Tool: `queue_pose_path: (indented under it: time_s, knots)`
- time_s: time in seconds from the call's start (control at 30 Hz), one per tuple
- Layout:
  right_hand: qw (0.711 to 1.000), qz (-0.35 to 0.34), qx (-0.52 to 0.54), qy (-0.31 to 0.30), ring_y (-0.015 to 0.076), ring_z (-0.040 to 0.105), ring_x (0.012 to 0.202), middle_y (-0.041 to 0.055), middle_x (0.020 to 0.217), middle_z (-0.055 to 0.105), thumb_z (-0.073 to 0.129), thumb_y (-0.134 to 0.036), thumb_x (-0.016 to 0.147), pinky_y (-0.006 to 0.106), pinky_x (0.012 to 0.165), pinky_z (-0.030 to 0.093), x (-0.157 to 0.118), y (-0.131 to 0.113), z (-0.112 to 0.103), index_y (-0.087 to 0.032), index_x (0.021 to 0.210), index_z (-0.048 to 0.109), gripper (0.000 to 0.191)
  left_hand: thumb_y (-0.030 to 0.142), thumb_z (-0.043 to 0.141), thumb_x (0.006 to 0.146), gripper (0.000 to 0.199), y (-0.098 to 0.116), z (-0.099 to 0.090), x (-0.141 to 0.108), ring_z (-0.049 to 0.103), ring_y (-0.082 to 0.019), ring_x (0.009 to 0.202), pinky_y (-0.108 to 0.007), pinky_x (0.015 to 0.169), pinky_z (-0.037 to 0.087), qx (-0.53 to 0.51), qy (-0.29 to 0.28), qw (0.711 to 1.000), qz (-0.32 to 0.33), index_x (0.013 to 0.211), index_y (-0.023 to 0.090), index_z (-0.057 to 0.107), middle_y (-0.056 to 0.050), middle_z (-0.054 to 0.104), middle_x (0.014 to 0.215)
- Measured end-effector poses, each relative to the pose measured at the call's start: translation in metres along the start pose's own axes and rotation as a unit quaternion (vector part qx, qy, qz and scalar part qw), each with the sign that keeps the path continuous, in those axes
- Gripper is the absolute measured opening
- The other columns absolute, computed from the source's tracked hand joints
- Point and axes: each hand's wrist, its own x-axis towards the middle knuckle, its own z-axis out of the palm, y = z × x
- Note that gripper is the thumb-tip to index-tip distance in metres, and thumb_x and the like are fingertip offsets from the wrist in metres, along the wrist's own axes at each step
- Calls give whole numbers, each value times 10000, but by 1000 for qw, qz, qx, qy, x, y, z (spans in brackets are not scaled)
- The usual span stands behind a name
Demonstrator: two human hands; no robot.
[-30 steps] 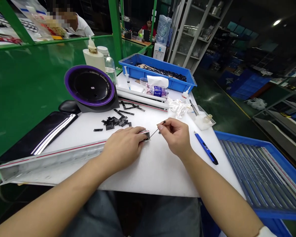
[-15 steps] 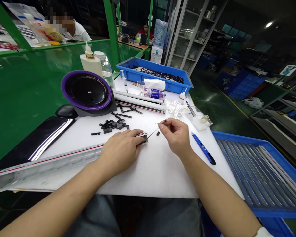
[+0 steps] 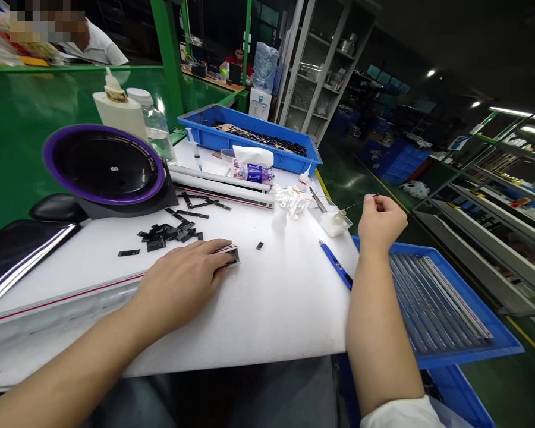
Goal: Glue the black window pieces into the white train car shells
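My left hand [image 3: 178,285] lies over the near end of a long pale channel strip [image 3: 80,302] with a red line, fingers closed around its end on the white table. Up at the right, past the table edge, my right hand [image 3: 382,221] pinches a thin dark stick [image 3: 355,205]. The stick points left, above a small clear dish [image 3: 334,226]. One small black piece [image 3: 259,245] rests between my hands. Beyond my left hand is a loose pile of black rectangular pieces [image 3: 168,233].
A blue utility knife [image 3: 336,264] lies near the right edge, with crumpled tissue [image 3: 290,199] behind it. A purple-rimmed round device [image 3: 104,163] stands at left. A blue tray of strips [image 3: 455,351] sits lower right, a blue bin [image 3: 249,113] at the back.
My right hand has moved right and up with the stick, away from the strip's end. My left hand stays on the strip. The view has turned right.
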Motion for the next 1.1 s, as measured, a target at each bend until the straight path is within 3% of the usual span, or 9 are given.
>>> queue_pose_path:
  time_s: [0.2,0.3,0.4,0.47,0.53,0.6,0.63,0.87,1.1]
  knots:
    - [995,30,-24,-97,189,507,654,15,619,564,644,-321,769,387,772,412,0,12,12,-183,737,674,145,379,312,958,430,-1,-5,1,580,-292,1201,-477,906,527,-11,-29,1000,-4,1161,328,688,33,547,1430]
    - [990,37,-3,-134,199,531,701,15,668,593,710,-331,716,398,790,416,-5,7,15,-147,993,675,334,415,305,958,441,-5,-10,5,524,-293,1272,-478,947,506,-35,-56,998,-18,1181,340,678,46,510,1464]
    - [985,8,64,-161,155,542,657,-10,722,585,607,-385,827,320,710,445,-27,-19,20,-153,1201,576,441,453,312,954,435,-11,-13,8,477,-283,1319,-469,977,487,-70,-84,994,-22,1184,366,670,73,482,1486]
    - [957,-53,114,-261,129,521,593,-29,683,566,587,-353,846,276,633,438,-51,-41,24,-183,1088,634,300,468,331,945,422,-14,-13,10,463,-278,1332,-463,996,474,-88,-95,991,-19,1180,376,669,81,481,1487]
    - [894,-145,136,-402,126,527,604,-26,658,578,608,-272,824,268,639,429,-77,-60,29,-194,961,689,177,470,342,936,414,-16,-13,11,456,-276,1338,-466,1019,456,-96,-95,991,-18,1181,382,665,82,490,1480]
    - [843,-199,121,-484,132,549,663,-9,709,619,603,-212,818,271,673,424,-97,-72,34,-192,950,710,171,467,340,931,414,-18,-13,13,447,-274,1346,-472,1030,445,-98,-95,990,-25,1182,388,660,84,494,1476]
    - [833,-205,106,-503,135,558,692,0,751,640,598,-201,819,273,685,423,-103,-75,36,-190,972,713,191,468,337,929,415,-18,-13,14,442,-273,1351,-475,1035,440,-100,-98,990,-29,1183,392,657,86,494,1476]
    - [829,-146,9,-540,164,591,794,21,873,701,598,-221,815,290,707,420,-102,-71,38,-190,1033,715,250,489,327,918,430,-16,-17,17,430,-277,1363,-476,1049,427,-106,-116,987,-35,1175,385,656,90,502,1469]
    - [822,-129,13,-554,149,605,793,3,855,701,586,-198,799,265,682,420,-100,-69,37,-205,1042,716,276,496,316,920,449,-14,-16,15,452,-281,1347,-460,1052,426,-94,-106,989,-37,1173,373,666,82,509,1465]
